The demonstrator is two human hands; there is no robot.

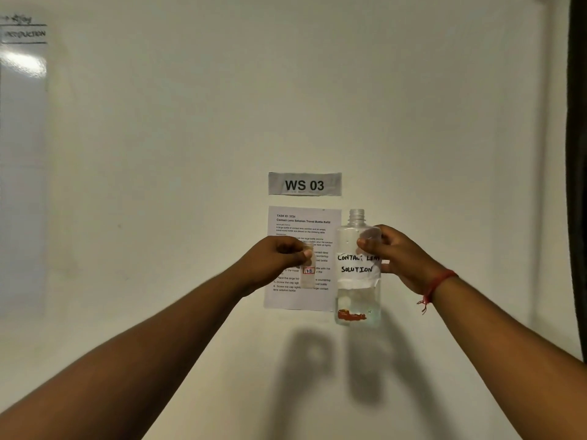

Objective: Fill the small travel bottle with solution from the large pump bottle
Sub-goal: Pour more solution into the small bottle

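Observation:
My right hand point(397, 255) grips the large clear bottle point(358, 300) upright in the air. Its neck is open, with no pump or cap on it, and a white label reads "CONTACT LENS SOLUTION". A little clear liquid sits in its lower part. My left hand point(279, 258) holds the small clear travel bottle point(308, 274) upright, fingers wrapped round its top. A small red-bordered sticker marks its side. The two bottles are side by side, a short gap apart, in front of the wall.
A printed task sheet point(301, 227) is taped to the white wall behind the bottles, under a grey sign "WS 03" point(305, 184). A glossy board point(22, 154) hangs at the far left. A dark edge point(576, 185) runs down the right side.

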